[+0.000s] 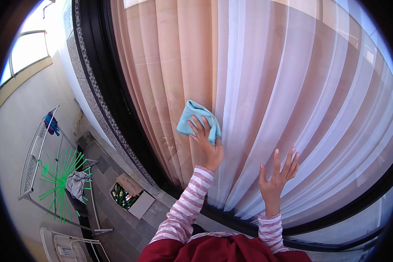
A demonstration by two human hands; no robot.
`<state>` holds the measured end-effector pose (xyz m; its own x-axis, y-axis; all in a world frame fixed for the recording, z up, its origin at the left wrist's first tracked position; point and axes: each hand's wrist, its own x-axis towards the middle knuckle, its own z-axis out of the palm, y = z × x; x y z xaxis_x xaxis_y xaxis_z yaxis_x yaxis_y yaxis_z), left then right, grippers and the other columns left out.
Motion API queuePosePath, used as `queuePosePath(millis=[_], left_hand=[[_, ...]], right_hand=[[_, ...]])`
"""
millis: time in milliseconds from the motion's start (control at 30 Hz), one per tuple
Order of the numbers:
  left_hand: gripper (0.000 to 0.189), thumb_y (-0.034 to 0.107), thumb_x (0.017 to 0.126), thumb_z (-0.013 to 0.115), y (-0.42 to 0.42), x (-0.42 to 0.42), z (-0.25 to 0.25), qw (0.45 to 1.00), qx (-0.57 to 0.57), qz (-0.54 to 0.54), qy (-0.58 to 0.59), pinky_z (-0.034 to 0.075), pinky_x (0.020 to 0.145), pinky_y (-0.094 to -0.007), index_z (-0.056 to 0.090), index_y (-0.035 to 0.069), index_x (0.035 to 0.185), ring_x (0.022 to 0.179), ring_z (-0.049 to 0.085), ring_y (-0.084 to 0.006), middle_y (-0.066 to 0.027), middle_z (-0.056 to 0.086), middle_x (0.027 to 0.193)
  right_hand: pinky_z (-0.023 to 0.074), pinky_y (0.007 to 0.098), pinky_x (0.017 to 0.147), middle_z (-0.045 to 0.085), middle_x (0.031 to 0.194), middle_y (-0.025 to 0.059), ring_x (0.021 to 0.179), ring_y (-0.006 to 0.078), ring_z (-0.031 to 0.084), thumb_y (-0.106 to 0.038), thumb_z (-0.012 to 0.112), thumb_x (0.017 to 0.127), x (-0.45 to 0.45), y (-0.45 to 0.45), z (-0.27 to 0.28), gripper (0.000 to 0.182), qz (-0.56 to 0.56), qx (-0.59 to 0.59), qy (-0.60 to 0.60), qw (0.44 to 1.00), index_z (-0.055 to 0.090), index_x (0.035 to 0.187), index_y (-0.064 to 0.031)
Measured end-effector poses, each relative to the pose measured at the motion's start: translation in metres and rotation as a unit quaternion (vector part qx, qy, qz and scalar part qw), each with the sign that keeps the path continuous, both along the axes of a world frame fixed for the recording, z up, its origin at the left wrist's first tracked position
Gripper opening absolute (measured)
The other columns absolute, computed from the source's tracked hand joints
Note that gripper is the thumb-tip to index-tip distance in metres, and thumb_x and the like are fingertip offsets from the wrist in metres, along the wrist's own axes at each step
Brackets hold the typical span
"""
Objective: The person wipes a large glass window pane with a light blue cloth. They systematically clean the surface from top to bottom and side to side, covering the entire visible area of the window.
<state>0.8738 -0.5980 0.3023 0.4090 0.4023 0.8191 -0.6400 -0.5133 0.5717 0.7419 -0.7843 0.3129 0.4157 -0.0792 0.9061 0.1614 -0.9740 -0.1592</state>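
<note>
My left hand (205, 140) presses a folded light-blue cloth (190, 118) flat against a large glass pane (170, 82), its fingers spread over the fabric. To the right and lower, my right hand (279, 178) is raised with its fingers apart and holds nothing; whether its fingertips touch the glass I cannot tell. Behind the pane hang a peach curtain (196, 49) on the left and a white sheer curtain (258, 98) on the right. Faint reflections show on the glass.
A black frame (118, 98) borders the glass on the left. On the paved floor (118, 229) stands an open cardboard box (140, 204) of green bottles. Farther left are a metal drying rack (29, 196), a green round hanger (63, 182) with a checked cloth (77, 185), and a white folded frame (75, 241).
</note>
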Motion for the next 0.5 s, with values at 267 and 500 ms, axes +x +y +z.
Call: queuePosePath(millis=[267,500], left_hand=[[0.068,0.020,0.085,0.064,0.008,-0.019,-0.053,0.913,0.401,-0.065,-0.052,-0.009,0.107,-0.0732,0.042,0.022,0.149,0.150,0.003,-0.0429,-0.0131,0.017,0.163],[0.074,0.012,0.083,0.060,0.040,0.014,0.064,0.999,-0.006,-0.021,0.028,-0.010,0.109,-0.0689,0.035,0.017,0.153,0.150,-0.004,-0.0421,-0.0129,0.011,0.164]], right_hand=[[0.0077,0.0602,0.116,0.026,0.159,0.0164,0.148,0.0400,0.018,-0.031,0.070,0.086,-0.005,0.002,-0.005,0.063,-0.014,0.008,0.015,1.000,0.047,0.144,-0.0248],[0.0087,0.0615,0.116,0.027,0.159,0.0160,0.148,0.0399,0.018,-0.033,0.069,0.087,0.000,0.006,0.001,0.062,-0.044,0.019,-0.013,0.999,0.047,0.144,-0.0257]])
